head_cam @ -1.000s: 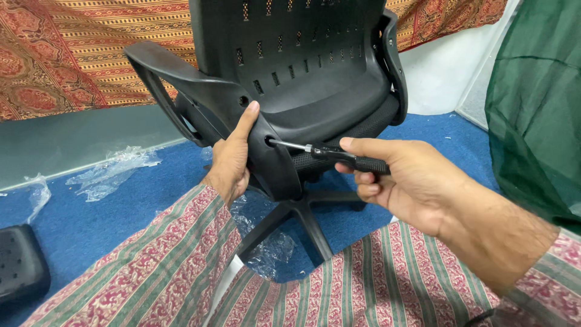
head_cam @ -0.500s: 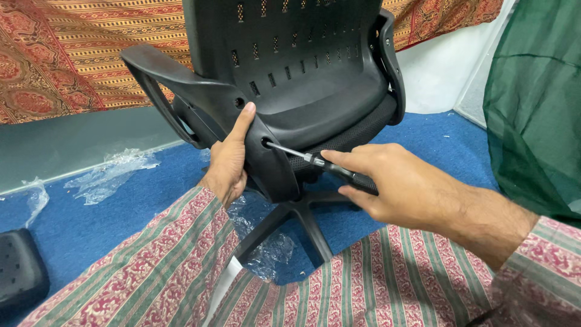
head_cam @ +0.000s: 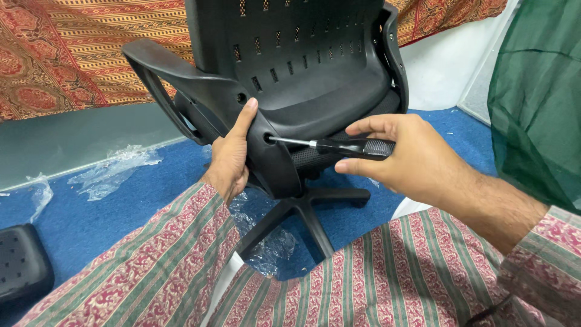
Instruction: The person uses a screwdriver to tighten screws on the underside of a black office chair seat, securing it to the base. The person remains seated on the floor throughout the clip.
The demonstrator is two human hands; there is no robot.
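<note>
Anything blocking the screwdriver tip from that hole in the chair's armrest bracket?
Nothing visible. The black-handled screwdriver in the right hand has its metal shaft running clear to the hole in the black plastic armrest bracket. The left hand grips the bracket beside the hole, not across it.

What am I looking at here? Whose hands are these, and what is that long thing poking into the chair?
The picture comes from a camera worn on a person's head, looking down at their own hands. The left hand steadies the black plastic office chair by its armrest bracket. The right hand holds a black-handled screwdriver, its metal tip in a hole in that bracket. On the blue carpet floor lie crumpled clear plastic wrap and a black perforated plastic part.
</note>
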